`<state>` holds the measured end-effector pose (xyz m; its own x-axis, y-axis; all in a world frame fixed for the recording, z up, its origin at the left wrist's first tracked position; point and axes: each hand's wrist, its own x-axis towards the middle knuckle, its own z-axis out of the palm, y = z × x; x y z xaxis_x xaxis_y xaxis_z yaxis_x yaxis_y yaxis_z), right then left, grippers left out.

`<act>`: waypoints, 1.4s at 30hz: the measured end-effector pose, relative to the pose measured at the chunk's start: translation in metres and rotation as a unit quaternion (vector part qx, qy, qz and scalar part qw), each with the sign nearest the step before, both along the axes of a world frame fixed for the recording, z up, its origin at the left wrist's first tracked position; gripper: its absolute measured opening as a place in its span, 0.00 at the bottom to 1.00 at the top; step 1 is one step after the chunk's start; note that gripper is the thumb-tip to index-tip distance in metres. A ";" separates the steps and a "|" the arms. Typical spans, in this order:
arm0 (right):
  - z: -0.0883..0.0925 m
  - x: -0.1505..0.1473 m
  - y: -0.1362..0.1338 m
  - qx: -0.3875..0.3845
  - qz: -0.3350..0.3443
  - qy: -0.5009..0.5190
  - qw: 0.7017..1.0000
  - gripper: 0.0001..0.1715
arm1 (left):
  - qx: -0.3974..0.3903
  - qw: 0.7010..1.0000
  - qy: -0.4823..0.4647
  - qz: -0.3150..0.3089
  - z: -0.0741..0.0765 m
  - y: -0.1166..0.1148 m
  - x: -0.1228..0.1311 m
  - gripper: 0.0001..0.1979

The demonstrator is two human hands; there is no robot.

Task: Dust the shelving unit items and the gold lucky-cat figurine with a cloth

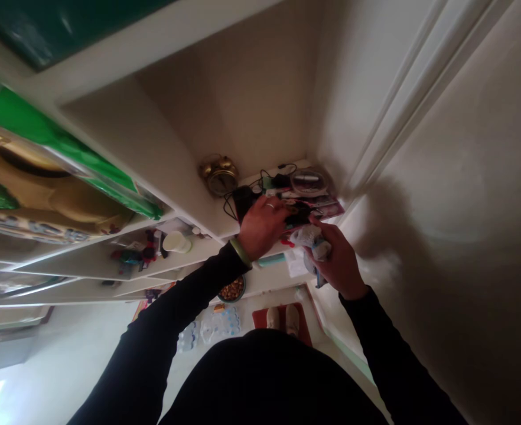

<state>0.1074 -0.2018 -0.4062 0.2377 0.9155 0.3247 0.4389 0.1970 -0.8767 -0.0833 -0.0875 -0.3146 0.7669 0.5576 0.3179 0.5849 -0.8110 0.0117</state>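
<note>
My right hand (339,262) is closed around a crumpled whitish-grey cloth (307,237), which bulges out past the thumb and fingers at the front edge of a shelf. My left hand (263,227), with a ring and a pale wristband, reaches onto the same shelf. Its fingers are bent together against dark small items (302,212); what they grip, if anything, I cannot make out. Behind the hands lie black cables (267,176) and a clear round container (308,179) with something pale inside. A brass twin-bell alarm clock (221,177) stands left of this clutter.
The shelf's side wall (154,159) rises on the left, and a wall (455,177) on the right. Lower left, a shelf holds a white cup (177,242) and small items. A green-edged package (65,153) fills the upper left. Below are a brown-filled bowl (233,289) and a red mat (305,324).
</note>
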 end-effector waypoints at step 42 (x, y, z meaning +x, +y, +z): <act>0.025 0.027 0.005 -0.120 0.024 0.004 0.992 0.55 | -0.005 0.994 -0.106 -0.032 0.016 0.041 0.006 0.16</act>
<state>0.1346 -0.1964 -0.3811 0.1930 0.9767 0.0941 0.4265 0.0028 -0.9045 -0.0777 -0.0468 -0.2984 0.7174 0.5144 0.4698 0.5159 -0.8455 0.1379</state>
